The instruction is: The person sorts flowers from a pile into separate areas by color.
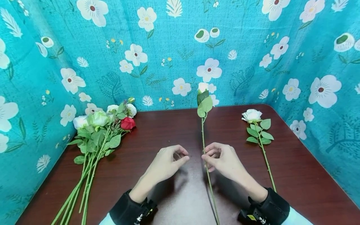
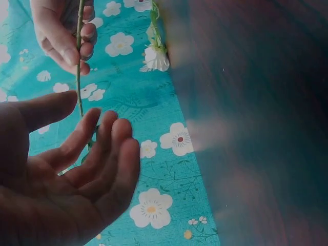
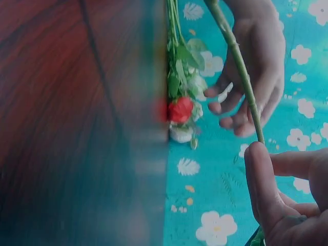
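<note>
At a dark wood counter backed by a blue flowered cloth, a person's right hand pinches the stem of a white flower between thumb and fingertips — the only grip here that is clamped on anything. The left hand holds nothing; its fingers curl loosely, with thumb and forefinger tips apart.

Seen from the head camera, the flower's long axis runs nearly away from the person, from about half past five at the foot to half past eleven at the head. Its white bloom and broad green leaves lie toward 12 o'clock of the right grip, well beyond the fingers, while the stem's lower end passes out of the frame near 6. From the left fingertips the stem stands at 3 o'clock, near but apart — the right hand, already on it, is the nearer of the two.

At 10 o'clock from the left hand lies a bunch of flowers, white, pale green and one red rose among them, stems trailing toward 7. At 1 o'clock from the right hand, a second white rose lies by itself.
</note>
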Tool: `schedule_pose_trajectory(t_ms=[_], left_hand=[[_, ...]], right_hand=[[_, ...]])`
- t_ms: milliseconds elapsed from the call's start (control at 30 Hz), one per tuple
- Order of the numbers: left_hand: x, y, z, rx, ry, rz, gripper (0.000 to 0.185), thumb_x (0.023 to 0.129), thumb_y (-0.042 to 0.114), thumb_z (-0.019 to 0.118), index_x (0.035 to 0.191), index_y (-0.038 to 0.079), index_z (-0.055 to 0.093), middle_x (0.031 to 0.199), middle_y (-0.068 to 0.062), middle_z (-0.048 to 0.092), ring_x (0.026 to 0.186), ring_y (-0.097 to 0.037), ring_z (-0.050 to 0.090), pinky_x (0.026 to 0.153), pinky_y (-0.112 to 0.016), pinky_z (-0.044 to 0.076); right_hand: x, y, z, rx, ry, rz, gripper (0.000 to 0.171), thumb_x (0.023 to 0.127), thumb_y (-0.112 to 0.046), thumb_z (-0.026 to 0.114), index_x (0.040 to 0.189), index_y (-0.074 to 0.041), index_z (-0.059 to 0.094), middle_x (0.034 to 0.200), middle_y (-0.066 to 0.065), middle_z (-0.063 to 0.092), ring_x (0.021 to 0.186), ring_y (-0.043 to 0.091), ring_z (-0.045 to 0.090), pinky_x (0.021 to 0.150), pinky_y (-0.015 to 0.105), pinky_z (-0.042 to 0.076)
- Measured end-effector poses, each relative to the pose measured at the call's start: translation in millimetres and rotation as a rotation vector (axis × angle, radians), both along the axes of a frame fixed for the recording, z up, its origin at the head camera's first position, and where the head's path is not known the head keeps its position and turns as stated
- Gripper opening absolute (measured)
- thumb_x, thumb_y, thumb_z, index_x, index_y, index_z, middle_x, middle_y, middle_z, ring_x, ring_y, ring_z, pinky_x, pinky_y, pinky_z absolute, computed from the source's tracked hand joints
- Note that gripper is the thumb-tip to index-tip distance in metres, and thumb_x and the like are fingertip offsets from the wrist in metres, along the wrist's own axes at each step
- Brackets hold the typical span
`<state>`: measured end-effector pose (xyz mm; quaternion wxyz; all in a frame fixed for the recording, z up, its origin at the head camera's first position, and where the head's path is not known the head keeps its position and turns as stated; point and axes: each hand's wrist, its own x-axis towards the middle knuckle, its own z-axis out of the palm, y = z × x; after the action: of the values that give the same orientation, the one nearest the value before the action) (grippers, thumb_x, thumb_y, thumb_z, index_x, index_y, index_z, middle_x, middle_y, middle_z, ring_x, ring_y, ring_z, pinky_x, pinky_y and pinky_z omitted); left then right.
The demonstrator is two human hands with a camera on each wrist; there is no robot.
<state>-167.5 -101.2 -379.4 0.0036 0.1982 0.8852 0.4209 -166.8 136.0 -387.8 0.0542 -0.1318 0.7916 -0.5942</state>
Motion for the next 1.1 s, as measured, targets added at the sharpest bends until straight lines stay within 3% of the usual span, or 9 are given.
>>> schedule_pose_trajectory(t_ms=[200,433,1100], left_hand=[[1.6,-3.1,0.3,-0.092,-0.026,-0.072,0.013,0.099,0.025,0.07,0.104,0.013,0.072,0.092,0.008,0.068,0.085,-0.012,0.065,0.075,-0.032,0.054],[2.9,-9.3,-3.2,-0.213,-0.12,-0.129,0.024,0.099,0.027,0.07,0.115,0.009,0.069,0.111,-0.008,0.067,0.102,-0.026,0.065,0.084,-0.044,0.054],[1.0,-15.1,-7.6,-0.27,-0.173,-0.155,0.029,0.099,0.03,0.07,0.117,0.006,0.068,0.112,-0.01,0.068,0.107,-0.029,0.064,0.088,-0.048,0.052]], right_hand=[[-5.4,12.0,-2.0,0.027,0.003,-0.036,0.02,0.091,-0.005,0.076,0.105,0.005,0.065,0.086,0.019,0.072,0.063,0.027,0.07,0.057,0.039,0.061],[-11.0,26.3,-4.1,0.067,0.0,-0.064,0.022,0.092,-0.006,0.076,0.106,0.006,0.065,0.087,0.02,0.071,0.064,0.027,0.07,0.057,0.038,0.061],[-16.9,72.0,-17.0,0.262,-0.022,-0.115,0.02,0.093,-0.008,0.074,0.106,0.005,0.064,0.083,0.014,0.071,0.059,0.024,0.069,0.056,0.036,0.06]])
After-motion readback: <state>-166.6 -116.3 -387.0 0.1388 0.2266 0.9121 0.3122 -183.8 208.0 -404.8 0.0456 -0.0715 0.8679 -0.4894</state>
